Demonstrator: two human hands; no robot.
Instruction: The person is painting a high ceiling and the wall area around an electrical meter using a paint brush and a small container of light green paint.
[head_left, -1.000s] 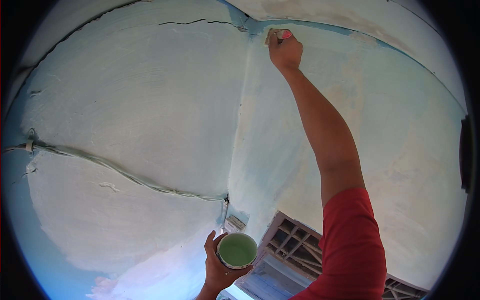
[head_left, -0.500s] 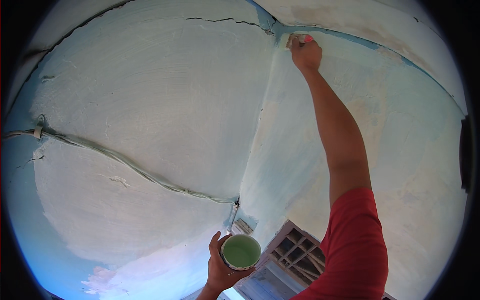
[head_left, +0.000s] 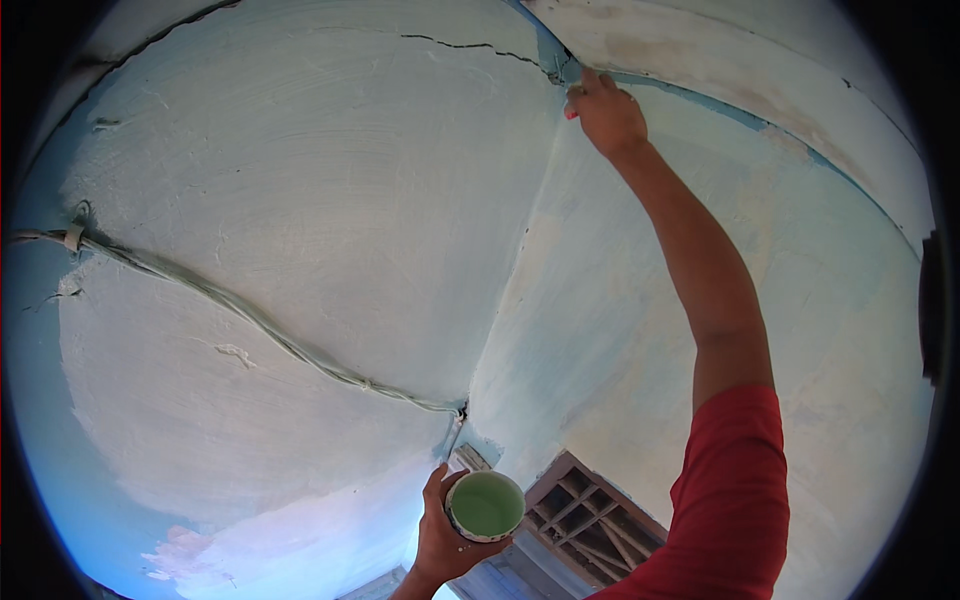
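Note:
My left hand (head_left: 440,540) grips a round tub (head_left: 486,503) of pale green liquid, low in the middle of the view. My right arm reaches up in a red sleeve, and my right hand (head_left: 610,115) is closed round a small brush with a red-tipped handle (head_left: 571,114). The brush head is hidden behind my fingers, which are up at the corner (head_left: 562,72) where two pale blue, patchily painted walls meet the off-white ceiling band (head_left: 700,50).
A bundle of cables (head_left: 250,318) runs across the left wall to a small box (head_left: 470,457) low in the corner. A thin crack (head_left: 450,45) crosses the wall near the top. A wooden window grille (head_left: 590,515) sits below, behind my right arm.
My right hand has moved right and then turned, so the red handle tip now points down-left and my fingers reach up to the ceiling line. My left hand still holds the tub.

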